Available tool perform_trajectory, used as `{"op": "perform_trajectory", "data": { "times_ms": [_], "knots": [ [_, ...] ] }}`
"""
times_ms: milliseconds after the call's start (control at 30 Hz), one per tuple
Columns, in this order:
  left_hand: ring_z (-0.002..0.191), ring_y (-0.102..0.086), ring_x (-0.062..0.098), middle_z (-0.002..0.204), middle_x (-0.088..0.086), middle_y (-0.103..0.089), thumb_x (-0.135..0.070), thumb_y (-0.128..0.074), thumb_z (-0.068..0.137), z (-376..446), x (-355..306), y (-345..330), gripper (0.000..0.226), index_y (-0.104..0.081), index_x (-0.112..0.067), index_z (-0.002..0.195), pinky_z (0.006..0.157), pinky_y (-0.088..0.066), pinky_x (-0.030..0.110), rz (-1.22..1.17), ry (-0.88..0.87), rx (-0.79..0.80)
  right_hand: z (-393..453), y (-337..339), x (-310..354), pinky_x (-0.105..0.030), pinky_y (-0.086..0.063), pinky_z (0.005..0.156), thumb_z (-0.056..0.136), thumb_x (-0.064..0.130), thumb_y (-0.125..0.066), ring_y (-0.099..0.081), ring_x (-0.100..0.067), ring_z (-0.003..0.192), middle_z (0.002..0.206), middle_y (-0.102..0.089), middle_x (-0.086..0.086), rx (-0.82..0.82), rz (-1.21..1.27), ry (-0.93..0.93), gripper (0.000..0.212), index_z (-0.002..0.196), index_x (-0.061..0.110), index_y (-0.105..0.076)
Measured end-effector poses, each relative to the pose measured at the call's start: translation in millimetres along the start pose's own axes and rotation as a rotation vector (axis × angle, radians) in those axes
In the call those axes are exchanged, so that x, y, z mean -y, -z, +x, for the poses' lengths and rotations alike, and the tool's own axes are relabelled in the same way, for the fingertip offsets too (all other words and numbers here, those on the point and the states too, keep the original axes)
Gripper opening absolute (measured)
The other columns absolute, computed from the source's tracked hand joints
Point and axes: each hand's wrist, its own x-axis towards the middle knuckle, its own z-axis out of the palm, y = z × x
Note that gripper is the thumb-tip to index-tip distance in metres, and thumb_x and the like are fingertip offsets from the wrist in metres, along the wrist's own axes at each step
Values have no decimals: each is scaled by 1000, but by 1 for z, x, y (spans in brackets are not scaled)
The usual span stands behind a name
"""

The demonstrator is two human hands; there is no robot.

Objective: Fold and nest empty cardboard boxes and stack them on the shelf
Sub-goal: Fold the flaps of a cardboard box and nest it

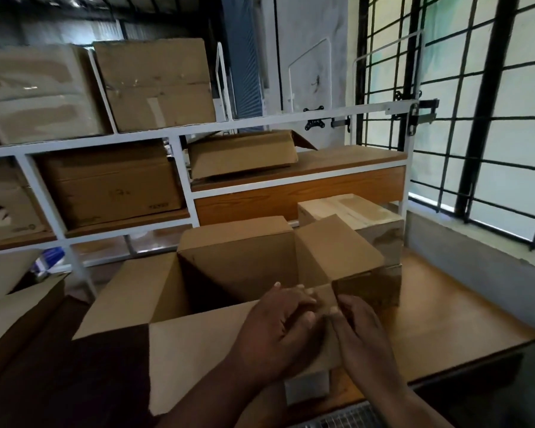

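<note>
Both hands, left hand (278, 332) and right hand (360, 332), seem to pinch the near flap of the open cardboard box (229, 273) mid-table (445, 319), fingers curled on it. Folding step; next, press flaps flat, then shelf (291, 177).

**Storeroom corner, window side**

I face a white metal-framed rack (179, 135) with wooden boards. To my right, a large window (482, 125) crossed by a black bar grille; pale greenish daylight comes through frosted panes, and it is the main light here. Below the window runs a grey concrete ledge (464, 257). Behind the rack stands a white wall (312, 57) with some dark marks, and beside it a blue slatted panel (247, 57). The ceiling overhead is dark, with corrugated sheeting at upper left (59, 26). The wooden surface (451, 319) before me is orange-brown and catches a soft sheen from the window. The left side of the room sits in shadow.
</note>
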Motion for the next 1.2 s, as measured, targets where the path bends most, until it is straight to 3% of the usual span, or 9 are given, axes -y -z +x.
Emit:
{"op": "perform_trajectory", "data": {
  "times_ms": [100, 233, 333, 433, 600, 667, 800, 1000, 1200],
  "knots": [
    [108, -75, 10, 108, -8, -82, -17, -65, 104, -41, 7, 30, 20, -82, -25, 98, 107, -50, 26, -173, 164, -149, 6, -4, 13, -32, -42, 84, 110, 49, -53, -57, -4, 106, 125, -63, 8, 115, 110, -140, 22, 126, 39, -63],
    [62, -64, 22, 62, 6, -69, -18, -61, 108, -92, 18, 92, 49, -70, -15, 60, 68, -55, 46, -205, 640, -599, 21, -9, 28, -35, -41, 88, 108, 58, -49, -54, -13, 99, 118, -57, 4, 197, 150, -256, 35, 132, 34, -58],
    [78, -67, 24, 80, 4, -74, -39, -59, 108, -114, 41, 123, 37, -75, -19, 80, 79, -53, 44, -229, 980, -723, 31, -16, 35, -48, -44, 105, 104, 68, -51, -56, -27, 116, 136, -55, -6, 170, 124, -283, 56, 145, 31, -55],
    [98, -58, 22, 132, 10, -64, -72, -52, 100, -112, 60, 123, 61, -63, -24, 135, 92, -46, 46, -423, 1240, -468, 42, -17, 39, -52, -41, 114, 103, 71, -50, -54, -33, 129, 147, -54, -10, 193, 152, -329, 69, 154, 26, -50],
    [95, -57, 30, 103, 9, -55, -73, -57, 97, -71, 58, 128, 76, -52, -18, 149, 102, -50, 50, -490, 1314, -385, 56, -10, 47, -53, -49, 103, 101, 71, -54, -64, -31, 112, 126, -66, -9, 252, 165, -412, 65, 144, 21, -55],
    [103, -58, 34, 113, 13, -59, -74, -57, 96, -58, 71, 138, 80, -51, -16, 150, 106, -50, 52, -429, 1319, -402, 60, -12, 54, -52, -52, 97, 105, 61, -56, -66, -34, 111, 123, -68, -12, 292, 175, -438, 53, 139, 21, -59],
    [96, -55, 31, 116, 11, -58, -69, -65, 94, -40, 84, 149, 81, -49, -15, 151, 84, -46, 47, -541, 1263, -440, 66, -22, 60, -57, -53, 104, 110, 46, -53, -67, -37, 109, 116, -72, -16, 268, 192, -397, 33, 125, 19, -65],
    [113, -58, 31, 135, 16, -62, -46, -52, 109, -21, 82, 145, 51, -55, -11, 146, 101, -46, 46, -497, 1139, -476, 84, -32, 55, -58, -58, 99, 109, 41, -51, -71, -38, 106, 116, -74, -16, 190, 242, -414, 32, 123, 18, -69],
    [86, -56, 22, 101, 11, -59, -31, -45, 114, -1, 27, 162, 28, -56, -8, 125, 62, -36, 32, -280, 1089, -429, 104, 2, 83, -47, -56, 90, 111, 29, -48, -63, -30, 95, 88, -62, -5, 161, -16, -269, 41, 130, -3, -67]
  ]
}}
